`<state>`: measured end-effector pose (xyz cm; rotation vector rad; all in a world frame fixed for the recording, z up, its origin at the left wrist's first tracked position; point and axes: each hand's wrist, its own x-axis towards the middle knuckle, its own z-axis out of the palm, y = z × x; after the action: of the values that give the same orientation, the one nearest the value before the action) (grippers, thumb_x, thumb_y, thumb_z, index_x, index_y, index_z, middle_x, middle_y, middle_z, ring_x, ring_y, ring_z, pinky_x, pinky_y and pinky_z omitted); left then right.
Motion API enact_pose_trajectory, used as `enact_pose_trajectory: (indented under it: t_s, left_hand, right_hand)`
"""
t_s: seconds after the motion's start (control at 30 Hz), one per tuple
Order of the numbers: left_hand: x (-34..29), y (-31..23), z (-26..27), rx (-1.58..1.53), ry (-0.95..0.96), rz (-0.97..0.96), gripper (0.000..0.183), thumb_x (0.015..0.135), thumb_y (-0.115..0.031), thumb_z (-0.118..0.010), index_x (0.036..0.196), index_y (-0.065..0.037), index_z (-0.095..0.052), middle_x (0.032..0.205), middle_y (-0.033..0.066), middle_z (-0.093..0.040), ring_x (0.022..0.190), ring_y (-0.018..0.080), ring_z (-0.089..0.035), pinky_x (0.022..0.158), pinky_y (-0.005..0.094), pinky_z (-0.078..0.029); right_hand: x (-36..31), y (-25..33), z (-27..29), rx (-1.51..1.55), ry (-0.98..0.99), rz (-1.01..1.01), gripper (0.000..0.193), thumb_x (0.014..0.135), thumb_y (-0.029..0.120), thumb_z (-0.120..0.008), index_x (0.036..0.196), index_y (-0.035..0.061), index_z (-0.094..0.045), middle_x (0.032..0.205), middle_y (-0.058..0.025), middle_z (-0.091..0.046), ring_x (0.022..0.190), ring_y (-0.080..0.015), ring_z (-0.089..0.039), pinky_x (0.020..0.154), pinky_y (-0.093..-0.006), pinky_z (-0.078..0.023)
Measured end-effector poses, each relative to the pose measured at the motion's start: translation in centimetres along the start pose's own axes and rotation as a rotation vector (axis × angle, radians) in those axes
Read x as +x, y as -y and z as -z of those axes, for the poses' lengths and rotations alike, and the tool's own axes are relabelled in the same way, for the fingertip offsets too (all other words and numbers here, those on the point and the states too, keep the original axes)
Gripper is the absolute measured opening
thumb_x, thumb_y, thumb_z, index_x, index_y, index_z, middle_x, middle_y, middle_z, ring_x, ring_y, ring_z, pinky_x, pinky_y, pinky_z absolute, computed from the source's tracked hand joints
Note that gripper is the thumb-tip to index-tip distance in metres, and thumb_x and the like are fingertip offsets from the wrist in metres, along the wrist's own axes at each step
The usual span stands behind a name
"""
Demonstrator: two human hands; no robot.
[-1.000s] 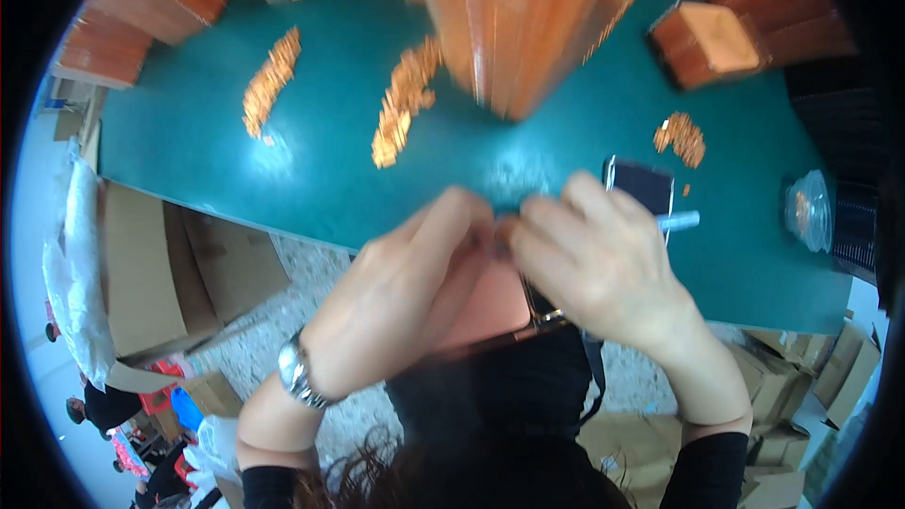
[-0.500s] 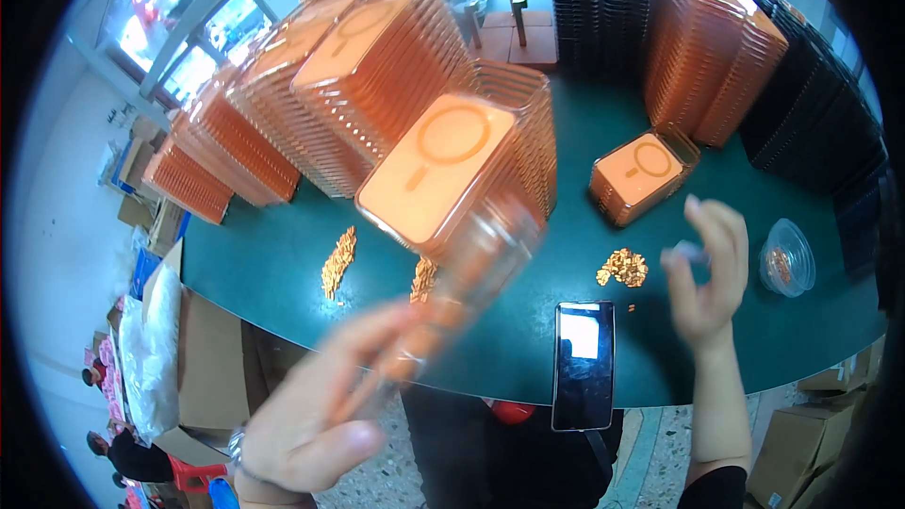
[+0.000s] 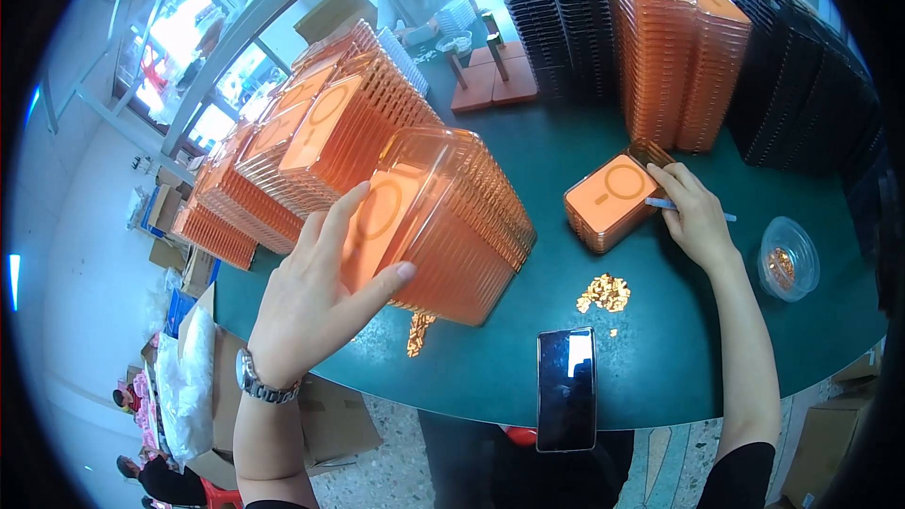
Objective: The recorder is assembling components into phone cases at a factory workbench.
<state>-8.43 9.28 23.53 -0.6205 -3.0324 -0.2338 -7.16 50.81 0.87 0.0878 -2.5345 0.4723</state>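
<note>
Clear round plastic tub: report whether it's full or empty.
Neither: small copper-coloured pieces lie inside, leaving much of the tub bare.

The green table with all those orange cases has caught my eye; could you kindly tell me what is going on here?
A person is working bare-handed at a dark green table. Their spread left hand is at a tall stack of translucent orange phone cases. Their right hand holds a slim, pale pen-shaped tool beside a shorter stack of orange cases. Nearer the person lie a pile of small gold-coloured pieces and a black rectangular phone.
</note>
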Motion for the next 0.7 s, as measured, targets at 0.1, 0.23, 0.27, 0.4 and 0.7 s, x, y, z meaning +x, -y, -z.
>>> enact_pose_trajectory:
  t_s: [0.1, 0.23, 0.27, 0.4, 0.7]
  left_hand:
    - [0.1, -0.7, 0.2, 0.002, -0.037, -0.038, 0.086, 0.094, -0.05, -0.077, 0.159, -0.004, -0.045, 0.151, 0.0263, -0.058, 0.139, 0.042, -0.059, 0.115, 0.0478, -0.047]
    - [1.1, -0.1, -0.2, 0.115, -0.176, -0.157, 0.087, 0.093, -0.058, -0.075, 0.16, -0.01, -0.046, 0.135, 0.0216, -0.063, 0.116, 0.0421, -0.071, 0.095, 0.0493, -0.059]
    - [1.5, -0.3, -0.2, 0.119, -0.167, -0.15, 0.086, 0.093, -0.058, -0.076, 0.16, -0.011, -0.046, 0.135, 0.0217, -0.063, 0.116, 0.0424, -0.071, 0.094, 0.0493, -0.059]
    - [2.3, -0.6, -0.7, 0.117, -0.089, -0.091, 0.085, 0.093, -0.055, -0.076, 0.16, -0.013, -0.046, 0.135, 0.022, -0.063, 0.116, 0.0432, -0.07, 0.093, 0.0496, -0.059]
    - [0.4, -0.3, -1.0, 0.074, -0.126, -0.169, 0.09, 0.092, -0.047, -0.08, 0.164, -0.009, -0.042, 0.147, 0.0235, -0.058, 0.128, 0.0426, -0.065, 0.103, 0.0486, -0.056]
  right_hand:
    - [-0.3, -0.4, 0.1, 0.058, 0.015, -0.018, 0.058, 0.087, -0.006, -0.07, 0.144, 0.0056, -0.063, 0.131, -0.0141, -0.064, 0.118, -0.0369, -0.068, 0.098, -0.047, -0.057]
    - [-0.3, -0.4, -0.3, 0.136, -0.046, -0.009, 0.056, 0.087, -0.007, -0.069, 0.143, 0.0037, -0.064, 0.13, -0.0146, -0.064, 0.114, -0.0371, -0.069, 0.095, -0.046, -0.057]
    - [-0.3, -0.4, -0.4, 0.159, -0.064, 0.001, 0.056, 0.087, -0.008, -0.068, 0.143, 0.0033, -0.064, 0.129, -0.0148, -0.064, 0.113, -0.0374, -0.069, 0.094, -0.0456, -0.057]
    - [-0.7, -0.4, -1.1, 0.223, -0.1, 0.005, 0.056, 0.088, -0.011, -0.066, 0.143, 0.0016, -0.064, 0.126, -0.0152, -0.064, 0.108, -0.0364, -0.07, 0.091, -0.0431, -0.057]
    - [-1.1, -1.0, -1.6, 0.367, -0.192, -0.042, 0.046, 0.088, -0.01, -0.066, 0.134, -0.0039, -0.066, 0.121, -0.0172, -0.065, 0.103, -0.0331, -0.07, 0.091, -0.0372, -0.057]
